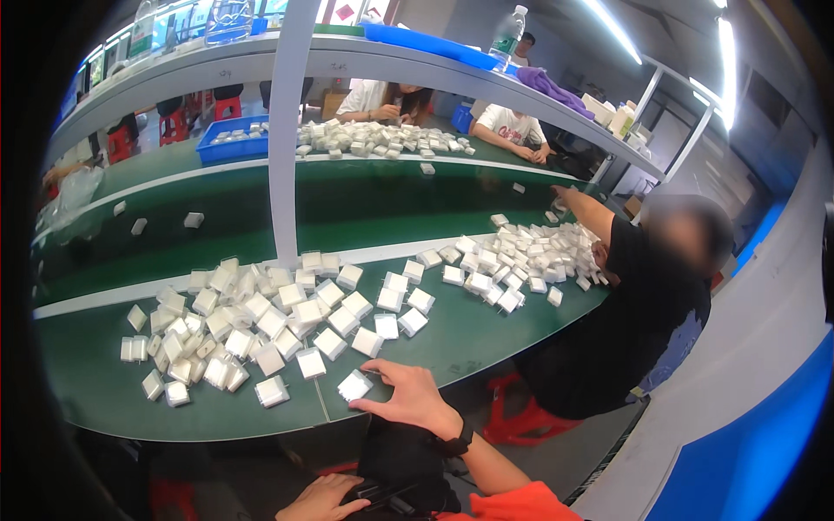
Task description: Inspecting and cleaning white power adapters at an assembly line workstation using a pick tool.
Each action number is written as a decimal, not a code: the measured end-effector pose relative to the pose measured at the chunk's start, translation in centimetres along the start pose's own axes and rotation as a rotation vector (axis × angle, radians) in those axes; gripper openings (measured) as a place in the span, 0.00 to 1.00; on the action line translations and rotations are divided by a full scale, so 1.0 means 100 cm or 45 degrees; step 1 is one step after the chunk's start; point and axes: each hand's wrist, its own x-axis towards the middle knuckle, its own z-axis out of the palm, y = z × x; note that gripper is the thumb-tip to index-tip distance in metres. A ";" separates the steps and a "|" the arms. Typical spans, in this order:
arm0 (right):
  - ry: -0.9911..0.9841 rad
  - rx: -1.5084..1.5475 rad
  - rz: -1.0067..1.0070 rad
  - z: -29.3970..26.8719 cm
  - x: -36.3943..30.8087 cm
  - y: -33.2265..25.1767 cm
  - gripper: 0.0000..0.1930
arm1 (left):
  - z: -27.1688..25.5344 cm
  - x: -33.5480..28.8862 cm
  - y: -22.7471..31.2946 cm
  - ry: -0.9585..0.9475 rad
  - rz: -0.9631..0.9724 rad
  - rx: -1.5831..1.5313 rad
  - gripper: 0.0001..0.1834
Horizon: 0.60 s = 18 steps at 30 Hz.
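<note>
My right hand (407,398) reaches over the near edge of the green table, with thumb and fingers closed around the sides of a white charger block (354,385). Left of it and beyond lies a large loose heap of similar white charger blocks (261,313), some with pins showing. Lower down, off the table, my left hand (320,500) is close to my lap. Its fingers and thumb are bent around something black (363,495) whose kind I cannot make out against the dark clothing.
A second heap of blocks (530,260) lies to the right, beside a co-worker in black (643,304). A green conveyor belt (365,204) runs behind, carrying scattered blocks. A white post (283,130) holds up a shelf. Across sit other people and a blue tray (208,154).
</note>
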 end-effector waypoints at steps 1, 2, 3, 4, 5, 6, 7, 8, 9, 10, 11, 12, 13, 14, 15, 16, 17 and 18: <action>-0.012 -0.011 -0.012 -0.002 -0.001 -0.005 0.39 | 0.002 -0.003 -0.001 -0.034 -0.019 -0.007 0.37; -0.026 -0.021 -0.023 -0.003 -0.002 -0.008 0.40 | 0.004 -0.006 -0.002 -0.067 -0.040 -0.016 0.38; -0.030 -0.023 -0.029 -0.002 -0.003 -0.009 0.40 | 0.003 -0.008 -0.002 -0.060 -0.041 -0.018 0.38; 0.011 0.010 -0.075 0.000 -0.005 -0.010 0.40 | 0.002 -0.010 -0.002 -0.062 -0.011 -0.046 0.39; 0.051 0.044 -0.119 0.002 -0.006 -0.011 0.40 | 0.001 -0.012 -0.001 -0.064 0.018 -0.074 0.40; 0.044 0.046 -0.124 0.004 -0.006 -0.010 0.40 | 0.002 -0.014 -0.002 -0.057 0.012 -0.078 0.40; 0.014 0.023 -0.137 0.008 -0.006 -0.007 0.40 | 0.004 -0.014 -0.004 -0.056 0.010 -0.088 0.40; -0.016 0.000 -0.151 0.011 -0.006 -0.006 0.40 | 0.005 -0.015 -0.006 -0.054 0.006 -0.099 0.41; -0.022 0.003 -0.149 0.012 -0.006 -0.004 0.40 | 0.004 -0.016 -0.005 -0.055 0.001 -0.104 0.41; -0.019 0.000 -0.120 0.012 -0.005 -0.004 0.40 | 0.000 -0.016 -0.005 -0.082 0.024 -0.132 0.41; -0.016 -0.001 -0.091 0.011 -0.005 -0.004 0.39 | -0.006 -0.016 -0.004 -0.110 0.046 -0.159 0.42; -0.022 0.004 -0.085 0.010 -0.005 -0.005 0.39 | -0.021 -0.016 0.003 -0.100 0.080 -0.230 0.37; -0.022 -0.039 -0.093 0.010 -0.004 -0.005 0.39 | -0.037 -0.013 0.020 0.091 0.189 -0.251 0.31; -0.027 -0.080 -0.094 0.011 -0.004 -0.006 0.39 | -0.052 -0.009 0.036 0.278 0.292 -0.276 0.25; -0.034 -0.099 -0.079 0.011 -0.004 -0.005 0.39 | -0.069 -0.005 0.044 0.375 0.314 -0.219 0.24; -0.050 -0.144 -0.025 0.010 -0.004 -0.008 0.39 | -0.084 0.000 0.051 0.468 0.336 -0.162 0.22; -0.027 -0.084 -0.011 0.013 -0.003 -0.003 0.39 | -0.096 0.006 0.061 0.621 0.365 -0.188 0.19; -0.003 -0.015 -0.001 0.019 -0.002 0.002 0.39 | -0.101 0.016 0.056 0.769 0.482 -0.081 0.19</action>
